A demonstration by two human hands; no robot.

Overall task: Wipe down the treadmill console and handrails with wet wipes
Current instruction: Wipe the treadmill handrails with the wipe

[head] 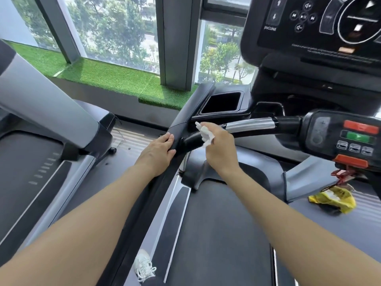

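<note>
The left hand (159,150) rests flat on the black side handrail (165,168), fingers straight, touching its upper end. The right hand (219,146) pinches a crumpled white wet wipe (204,134) against the front handlebar (243,127), just beside the side rail joint. The handlebar's long axis runs left to right, rising slightly toward the control pod (338,137). Beyond, the console (313,27) faces the person
</note>
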